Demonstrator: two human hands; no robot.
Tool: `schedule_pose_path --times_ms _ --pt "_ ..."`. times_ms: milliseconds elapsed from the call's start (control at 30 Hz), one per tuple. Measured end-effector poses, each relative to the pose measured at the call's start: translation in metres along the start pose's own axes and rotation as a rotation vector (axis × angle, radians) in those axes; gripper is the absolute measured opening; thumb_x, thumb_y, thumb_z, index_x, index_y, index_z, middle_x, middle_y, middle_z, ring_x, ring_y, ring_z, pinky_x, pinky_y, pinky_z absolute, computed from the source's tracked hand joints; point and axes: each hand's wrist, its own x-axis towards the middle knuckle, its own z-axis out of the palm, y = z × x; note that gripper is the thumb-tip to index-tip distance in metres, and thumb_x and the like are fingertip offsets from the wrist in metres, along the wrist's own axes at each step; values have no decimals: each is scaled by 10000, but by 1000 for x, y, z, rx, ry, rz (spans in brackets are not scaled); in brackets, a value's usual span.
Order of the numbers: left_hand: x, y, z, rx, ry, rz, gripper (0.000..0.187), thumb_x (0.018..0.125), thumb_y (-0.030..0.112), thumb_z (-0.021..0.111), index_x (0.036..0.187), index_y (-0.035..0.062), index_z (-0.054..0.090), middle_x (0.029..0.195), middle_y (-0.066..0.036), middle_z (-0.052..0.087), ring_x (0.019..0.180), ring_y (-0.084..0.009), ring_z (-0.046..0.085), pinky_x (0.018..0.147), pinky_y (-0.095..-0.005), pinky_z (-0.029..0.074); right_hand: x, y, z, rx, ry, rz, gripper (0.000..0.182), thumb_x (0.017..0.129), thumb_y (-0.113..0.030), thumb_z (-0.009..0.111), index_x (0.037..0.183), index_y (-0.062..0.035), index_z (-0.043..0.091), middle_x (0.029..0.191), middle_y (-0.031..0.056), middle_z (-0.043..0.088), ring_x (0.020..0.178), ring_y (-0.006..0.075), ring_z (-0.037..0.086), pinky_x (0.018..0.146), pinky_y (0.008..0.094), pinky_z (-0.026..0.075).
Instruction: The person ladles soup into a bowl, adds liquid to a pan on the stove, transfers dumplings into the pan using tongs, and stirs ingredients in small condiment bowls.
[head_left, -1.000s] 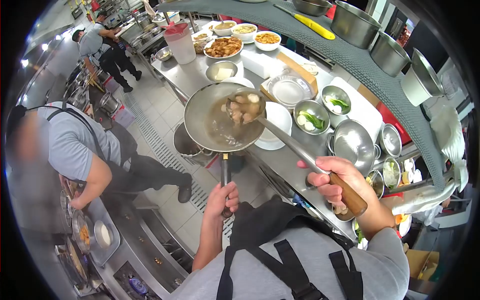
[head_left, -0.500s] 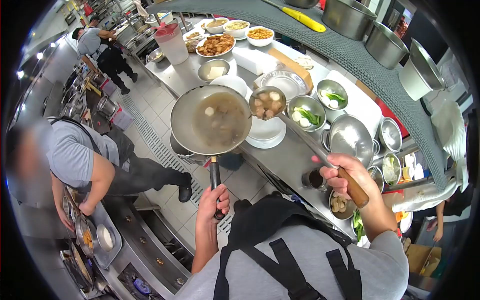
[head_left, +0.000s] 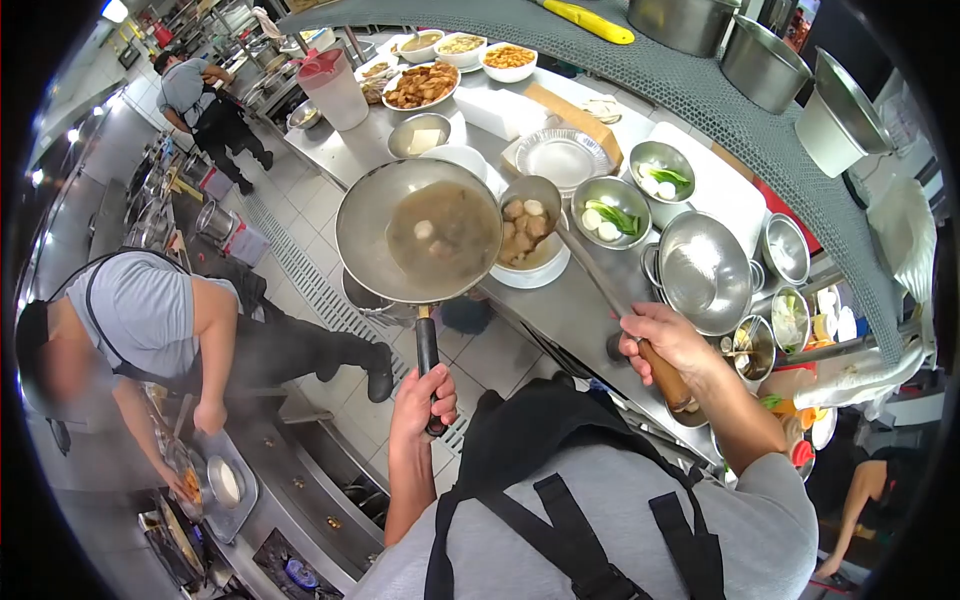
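While a co-worker [head_left: 165, 305] is bending over the cooking line on the left, a person is holding a pan [head_left: 362, 215] of cloudy soup [head_left: 445, 235] just past the tabletop's [head_left: 575, 312] near left edge. The left hand [head_left: 424, 402] is gripping the pan's black handle, and the right hand [head_left: 662, 345] is closing round the wooden grip of a ladle [head_left: 592, 266]. Loaded with brown chunks, the ladle is hanging just right of the pan, above a white dish [head_left: 530, 280]; whether the two are touching is impossible to tell. To the right, a steel bowl [head_left: 598, 190] is holding greens. The work appears to be at the serving step, with the next move calling for a level pan and a slow, controlled tilt of the ladle.
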Motion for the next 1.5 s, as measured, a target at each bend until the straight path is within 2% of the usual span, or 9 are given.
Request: schedule_pose_path --times_ms 133,233,333,400,433,500,600,800,1500 --pt "2 1 0 24 -3 -6 223 910 161 504 739 84 384 580 9 391 397 -55 363 346 -229 360 -3 8 4 -64 35 -35 175 898 -186 501 935 -28 437 654 22 491 409 109 492 359 246 433" --pt "3 2 1 52 -2 -10 220 908 162 507 744 85 383 581 9 394 395 -55 367 343 -230 360 -4 13 0 -219 42 -89 147 900 -162 486 906 -22 438 656 20 492 405 111 502 356 252 425" --pt "5 4 4 99 4 -1 219 906 165 512 749 86 380 582 8 395 393 -56 373 339 -231 362 -12 14 0 -371 81 -133 139 898 -138 474 937 -7 451 660 18 494 398 109 501 362 253 419" --pt "6 5 6 108 9 -4 215 904 164 514 757 86 378 586 4 399 392 -57 374 337 -231 365 -19 14 2 -466 136 -181 228 898 -128 468 1083 3 459 662 13 488 391 106 497 370 243 413" --pt "6 6 7 112 16 -4 211 902 163 516 764 85 376 590 1 403 391 -58 375 335 -231 367 -22 13 4 -464 138 -181 228 898 -128 468 1083 3 459 662 13 488 391 106 497 370 243 413" --pt "8 6 7 130 26 1 204 901 158 516 771 86 374 595 -2 407 391 -60 376 335 -232 369 -28 11 6 -512 168 -225 344 898 -114 461 1226 -17 424 661 7 478 397 99 496 381 236 415" --pt "11 7 6 164 34 0 194 897 150 517 784 89 372 603 -7 414 390 -63 377 334 -234 371 -32 10 3 -442 121 -232 385 901 -97 455 1276 -25 399 662 3 471 399 90 490 390 233 416" --pt "14 11 12 222 66 -1 189 887 142 526 796 89 369 604 -10 415 391 -69 383 335 -237 368 -36 4 4 -345 51 -217 369 912 -98 454 1271 -29 409 623 -7 457 388 81 457 387 227 402" --pt "22 21 24 365 139 44 182 869 124 530 822 83 359 597 -15 417 382 -73 394 321 -239 381 -29 -4 -9 -285 -41 -203 394 914 -100 467 1292 -23 387 616 -3 454 397 88 468 383 231 399"
